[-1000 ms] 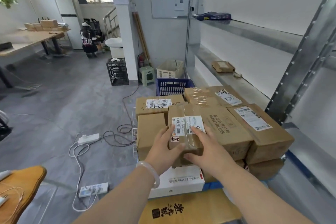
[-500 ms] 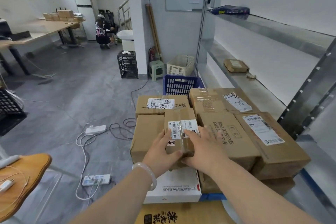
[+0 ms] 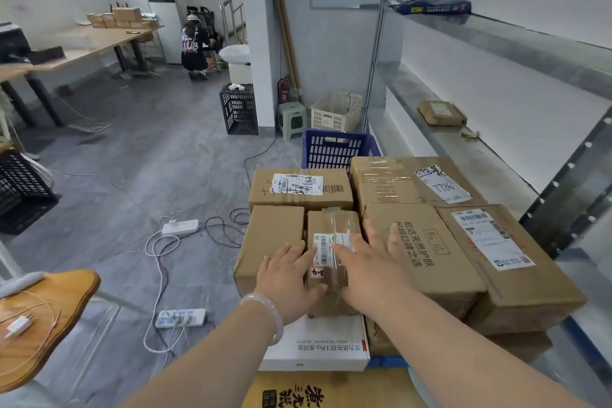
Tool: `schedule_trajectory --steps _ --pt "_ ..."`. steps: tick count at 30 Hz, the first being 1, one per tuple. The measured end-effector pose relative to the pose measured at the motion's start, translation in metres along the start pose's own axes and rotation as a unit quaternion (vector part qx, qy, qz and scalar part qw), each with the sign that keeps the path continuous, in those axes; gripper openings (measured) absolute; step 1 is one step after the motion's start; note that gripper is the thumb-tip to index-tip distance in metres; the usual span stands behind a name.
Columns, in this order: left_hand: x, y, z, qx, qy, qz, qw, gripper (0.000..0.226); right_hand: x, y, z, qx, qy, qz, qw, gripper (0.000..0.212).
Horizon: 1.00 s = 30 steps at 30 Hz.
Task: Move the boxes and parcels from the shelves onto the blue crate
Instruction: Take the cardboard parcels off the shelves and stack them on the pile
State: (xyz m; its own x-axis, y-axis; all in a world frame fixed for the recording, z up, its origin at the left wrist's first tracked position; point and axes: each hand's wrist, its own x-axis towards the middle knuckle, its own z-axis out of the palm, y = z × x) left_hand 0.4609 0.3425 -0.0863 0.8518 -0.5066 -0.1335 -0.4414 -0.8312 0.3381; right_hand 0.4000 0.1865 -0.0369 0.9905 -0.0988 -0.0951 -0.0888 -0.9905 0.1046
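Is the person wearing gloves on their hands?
No, the left hand and the right hand are both bare, with only a pale bracelet on the left wrist.

Both hands (left hand [image 3: 286, 278], right hand [image 3: 367, 272]) released the small box [image 3: 331, 225].

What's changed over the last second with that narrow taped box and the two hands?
The narrow taped box went down into the gap between the plain box and the printed box. The left hand and right hand gripped it before; now their fingers are straightened and spread over it, letting go. The other stacked boxes and the parcel on the shelf stayed put.
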Motion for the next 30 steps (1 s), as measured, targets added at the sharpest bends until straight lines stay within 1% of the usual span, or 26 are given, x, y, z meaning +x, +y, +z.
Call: schedule_trajectory --steps 5,10,15,18,21,25,30 --pt "-0.001 -0.007 0.006 0.032 -0.001 0.008 0.999 0.074 -0.001 -0.014 0.011 -0.030 -0.014 -0.045 0.998 0.060" --pt "-0.003 -0.004 0.006 0.032 -0.017 0.018 0.999 0.075 0.003 -0.021 0.016 -0.042 -0.024 -0.038 0.998 0.059" --pt "-0.003 -0.003 0.004 0.008 -0.011 0.022 1.000 0.074 0.005 -0.021 0.014 -0.042 -0.029 -0.036 0.998 0.060" --pt "-0.006 -0.010 0.001 0.009 0.024 0.017 1.000 0.071 0.006 -0.020 0.018 -0.013 -0.022 -0.039 0.999 0.064" --pt "-0.010 -0.020 -0.005 0.043 0.046 -0.013 0.998 0.068 0.009 -0.021 0.026 0.038 -0.018 -0.057 0.998 0.072" --pt "-0.011 -0.029 -0.011 0.061 0.021 -0.039 0.997 0.070 0.010 -0.024 0.031 0.066 -0.030 -0.072 0.995 0.072" --pt "-0.010 -0.029 -0.007 0.071 -0.003 -0.034 0.997 0.069 0.013 -0.025 0.036 0.080 -0.045 -0.067 0.994 0.068"
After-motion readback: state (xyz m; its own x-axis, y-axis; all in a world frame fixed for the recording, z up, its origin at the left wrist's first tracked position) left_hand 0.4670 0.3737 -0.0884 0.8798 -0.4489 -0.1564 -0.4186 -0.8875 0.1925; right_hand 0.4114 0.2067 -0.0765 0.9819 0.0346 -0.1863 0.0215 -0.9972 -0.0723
